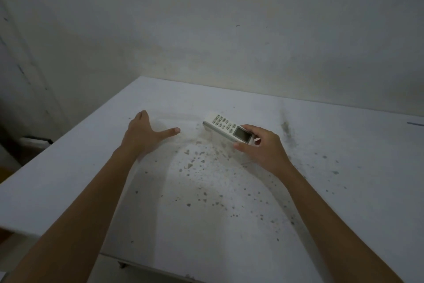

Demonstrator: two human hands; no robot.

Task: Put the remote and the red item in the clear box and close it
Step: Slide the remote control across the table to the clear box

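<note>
I see the right hand (263,149) gripping the white remote (229,128) by its display end above the speckled table (344,168) (left hand (143,136) spread wide, holding nothing).

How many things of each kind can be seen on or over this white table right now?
Remote, white, held in the right hand: 1
Hands, the left hand spread open on the table: 2
Clear box: faint pale outline between the hands, too dim to count
Red item: 0 in view
Total: 3
</note>
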